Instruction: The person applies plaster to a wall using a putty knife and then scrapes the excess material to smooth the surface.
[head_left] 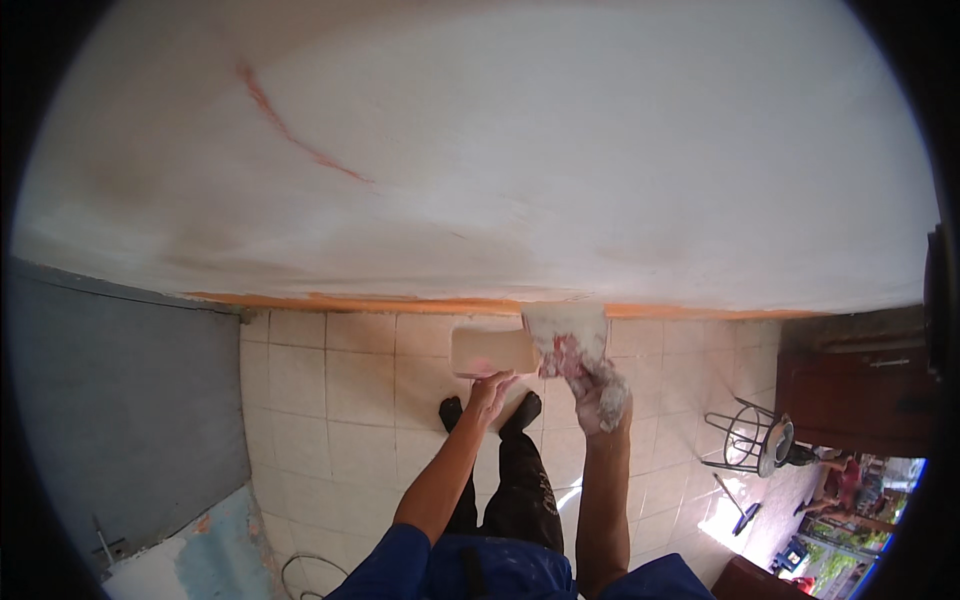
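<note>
My left hand (490, 393) grips the near edge of a beige, rounded rectangular tub (492, 350), held out in front of me over the floor. Fingers wrapped round its handle end, my right hand (600, 402) holds a wide putty knife (566, 323) just to the right of the tub. Pale filler coats the blade, and pinkish-white smears cover its lower part and my fingers. The blade's far edge overlaps the foot of the white wall (560, 160); whether it touches is hard to tell. The handle is hidden in my hand.
A red streak (300, 143) runs across the wall, and an orange strip (420, 304) lines its foot. On the left stands a grey door (120, 380). A metal stool (745, 438) and a broom (745, 517) are on the tiled floor (360, 400) at right. Another person (838, 482) is far off.
</note>
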